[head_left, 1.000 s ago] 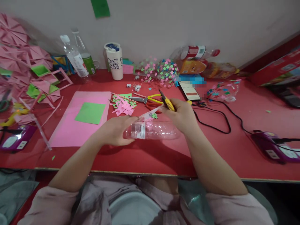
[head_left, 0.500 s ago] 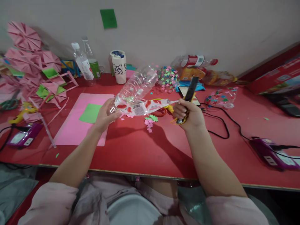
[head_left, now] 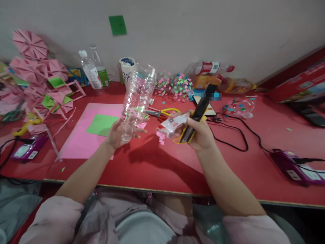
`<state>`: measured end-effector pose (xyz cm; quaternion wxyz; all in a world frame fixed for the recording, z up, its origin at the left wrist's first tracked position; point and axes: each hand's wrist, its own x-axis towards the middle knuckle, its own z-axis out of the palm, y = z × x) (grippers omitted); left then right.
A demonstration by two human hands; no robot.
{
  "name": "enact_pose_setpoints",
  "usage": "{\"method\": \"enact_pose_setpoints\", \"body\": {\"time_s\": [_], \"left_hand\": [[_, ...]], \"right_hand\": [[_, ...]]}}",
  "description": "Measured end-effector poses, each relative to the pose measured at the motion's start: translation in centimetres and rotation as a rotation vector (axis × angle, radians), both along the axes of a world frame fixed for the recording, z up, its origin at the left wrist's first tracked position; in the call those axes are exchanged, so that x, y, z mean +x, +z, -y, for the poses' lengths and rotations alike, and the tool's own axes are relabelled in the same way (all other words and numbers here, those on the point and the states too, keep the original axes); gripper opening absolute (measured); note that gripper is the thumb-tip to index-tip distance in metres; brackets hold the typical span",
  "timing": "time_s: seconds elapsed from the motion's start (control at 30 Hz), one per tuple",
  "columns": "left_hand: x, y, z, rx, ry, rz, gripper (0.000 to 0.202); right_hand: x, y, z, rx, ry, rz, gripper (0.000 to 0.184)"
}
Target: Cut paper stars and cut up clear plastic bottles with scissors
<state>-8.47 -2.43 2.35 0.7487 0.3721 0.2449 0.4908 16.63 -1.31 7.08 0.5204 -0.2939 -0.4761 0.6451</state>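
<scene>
My left hand (head_left: 117,133) supports a clear, ribbed plastic bottle (head_left: 139,89) by its neck, the base tilted up and away. Its fingers are partly stretched out behind the neck. In my right hand (head_left: 201,132) is a box cutter (head_left: 199,113) with a dark body and yellow edging, pointing up and away. The same hand pinches a crumpled white bottle label (head_left: 175,124) with red print, which hangs free of the bottle. Pink paper stars (head_left: 160,137) lie below the label. Behind it are scissors (head_left: 154,113) with a yellow handle, partly hidden.
A pink sheet (head_left: 83,135) with a green paper square (head_left: 101,124) lies at left. Behind stand a white cup (head_left: 127,73), bottles (head_left: 91,73) and a star-filled bag (head_left: 182,86). Phone (head_left: 209,110), black cable (head_left: 245,142) and purple power strip (head_left: 291,166) are at right.
The label, stretched between both hands before, has come away from the bottle and is bunched in my right hand. The bottle has swung more upright, and my right hand moved left and nearer.
</scene>
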Motion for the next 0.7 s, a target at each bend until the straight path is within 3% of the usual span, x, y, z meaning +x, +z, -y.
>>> {"method": "enact_pose_setpoints", "body": {"time_s": [0.07, 0.23, 0.3, 0.4, 0.53, 0.7], "left_hand": [[0.3, -0.4, 0.3, -0.013, -0.048, 0.023, 0.059], [0.6, -0.8, 1.1, -0.036, -0.112, -0.052, 0.063], [-0.1, -0.4, 1.0, -0.024, -0.04, -0.117, 0.065], [-2.1, 0.6, 0.2, -0.03, 0.223, -0.183, 0.061], [-4.5, 1.5, -1.1, -0.029, 0.4, -0.199, 0.058], [-4.3, 1.0, -2.0, 0.006, 0.449, -0.233, 0.037]], "right_hand": [[-1.1, -0.6, 0.5, 0.01, 0.014, 0.082, 0.027], [-2.9, -2.1, 0.8, 0.145, -0.158, 0.37, 0.022], [-2.9, -2.3, 0.8, 0.121, -0.188, 0.426, 0.019], [-2.5, -2.4, 0.6, 0.05, -0.214, 0.438, 0.015], [-2.0, -2.9, -0.2, 0.006, -0.262, 0.438, 0.016], [-1.7, -3.5, -1.0, -0.02, -0.237, 0.463, 0.013]]}}
